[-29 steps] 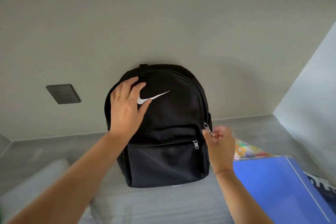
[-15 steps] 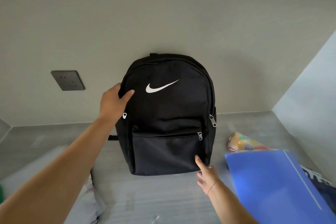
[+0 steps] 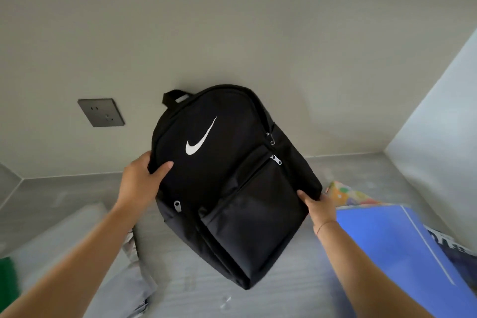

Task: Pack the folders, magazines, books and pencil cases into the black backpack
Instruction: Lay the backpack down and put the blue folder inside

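Grey desktop [image 3: 258, 299]: blue folder [image 3: 402, 253], colourful pouch [image 3: 346, 195] at right.

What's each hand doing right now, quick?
Left hand: grips the black backpack by its left side.
Right hand: grips the backpack's right edge.

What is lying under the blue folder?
A dark magazine sticks out at its right edge, a colourful item at its far edge. Anything else beneath the blue folder is covered.

Bare forearms [image 3: 85, 248], thin bracelet [image 3: 325, 224] at right wrist
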`<state>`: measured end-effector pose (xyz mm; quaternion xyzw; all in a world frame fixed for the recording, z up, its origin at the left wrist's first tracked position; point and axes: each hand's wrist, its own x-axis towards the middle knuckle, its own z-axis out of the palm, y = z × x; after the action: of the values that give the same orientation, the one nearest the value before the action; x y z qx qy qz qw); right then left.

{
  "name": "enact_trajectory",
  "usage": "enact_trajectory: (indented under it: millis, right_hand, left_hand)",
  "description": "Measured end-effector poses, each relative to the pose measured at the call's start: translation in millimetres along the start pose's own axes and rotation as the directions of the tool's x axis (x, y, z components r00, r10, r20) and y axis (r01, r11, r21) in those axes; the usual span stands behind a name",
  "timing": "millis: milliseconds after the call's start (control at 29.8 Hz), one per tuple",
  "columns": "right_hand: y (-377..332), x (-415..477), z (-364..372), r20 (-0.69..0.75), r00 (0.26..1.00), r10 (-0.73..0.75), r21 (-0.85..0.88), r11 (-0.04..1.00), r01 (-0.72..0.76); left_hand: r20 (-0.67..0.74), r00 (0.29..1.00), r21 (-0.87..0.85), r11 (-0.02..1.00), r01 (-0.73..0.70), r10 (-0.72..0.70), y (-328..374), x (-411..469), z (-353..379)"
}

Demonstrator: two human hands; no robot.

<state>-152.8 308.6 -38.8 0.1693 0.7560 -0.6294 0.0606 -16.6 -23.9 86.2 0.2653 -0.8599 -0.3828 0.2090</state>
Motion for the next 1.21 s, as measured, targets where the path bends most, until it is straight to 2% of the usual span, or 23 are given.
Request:
enact_trajectory:
  millis: [134, 269, 370, 437, 538, 605, 706, 773, 840, 874, 941, 1075, 1143, 1210]
  right_hand:
    - [-19.7, 14.9, 2.0, 0.022, 0.997, -0.076, -0.194, 0.978, 0.079]
    - [-39.8, 13.8, 13.4, 0.132, 0.980, -0.147, -0.219, 0.960, 0.174]
    - [-24.1, 2.0, 22.7, 0.228, 0.968, -0.105, -0.220, 0.963, 0.156]
    - [-2.7, -17.0, 22.4, 0.288, 0.955, -0.069, -0.281, 0.947, 0.153]
    - [29.8, -61.6, 10.2, 0.279, 0.959, -0.056, -0.371, 0.915, 0.162]
    - [55.8, -95.0, 0.1, 0.209, 0.978, -0.011, -0.384, 0.919, 0.093]
    - [103.3, -134.8, -8.3, 0.109, 0.984, 0.141, -0.399, 0.913, -0.086]
    - [114.6, -152.7, -7.9, 0.127, 0.944, 0.305, -0.334, 0.909, -0.249]
    - [108.3, -154.0, -4.4, 0.212, 0.878, 0.430, -0.189, 0.899, -0.395]
    - [100.8, -147.8, -3.1, 0.239, 0.873, 0.426, -0.133, 0.904, -0.405]
    - [86.7, -125.9, -1.5, 0.216, 0.908, 0.358, -0.106, 0.933, -0.343]
    - [56.3, -78.0, -4.2, 0.084, 0.976, 0.201, -0.151, 0.971, -0.187]
    - [42.0, -60.3, -8.8, -0.019, 0.990, 0.139, -0.185, 0.973, -0.140]
    - [35.4, -57.4, -11.1, -0.083, 0.991, 0.107, -0.160, 0.980, -0.119]
  left_hand:
    - [-0.042, 0.985, -0.030, 0.985, 0.167, -0.169, -39.0, -38.3, 10.3]
    - [-0.035, 0.922, -0.066, 0.921, 0.384, -0.386, -81.9, -76.7, 27.7]
    - [-0.021, 0.860, -0.062, 0.859, 0.508, -0.510, -109.7, -104.7, 41.6]
    - [-0.008, 0.820, -0.060, 0.819, 0.570, -0.572, -122.0, -118.6, 46.2]
    - [0.020, 0.804, -0.036, 0.803, 0.594, -0.594, -131.9, -123.9, 46.4]
    - [0.000, 0.818, -0.024, 0.818, 0.574, -0.575, -132.7, -114.7, 42.7]
    - [-0.060, 0.847, -0.018, 0.849, 0.528, -0.528, -129.2, -89.7, 36.0]
    - [-0.083, 0.860, 0.011, 0.863, 0.506, -0.503, -125.6, -76.0, 33.7]
    - [-0.082, 0.869, 0.053, 0.869, 0.492, -0.488, -124.0, -71.2, 34.3]
    - [-0.078, 0.874, 0.066, 0.872, 0.484, -0.479, -122.9, -72.2, 35.3]
    - [-0.062, 0.878, 0.077, 0.875, 0.479, -0.475, -120.0, -79.8, 37.0]
    - [0.002, 0.840, -0.018, 0.840, 0.542, -0.542, -112.2, -116.5, 44.4]
    - [0.081, 0.802, -0.088, 0.797, 0.597, -0.592, -106.7, -142.9, 55.3]
    - [0.221, 0.734, -0.190, 0.710, 0.678, -0.642, -98.7, -167.1, 67.4]
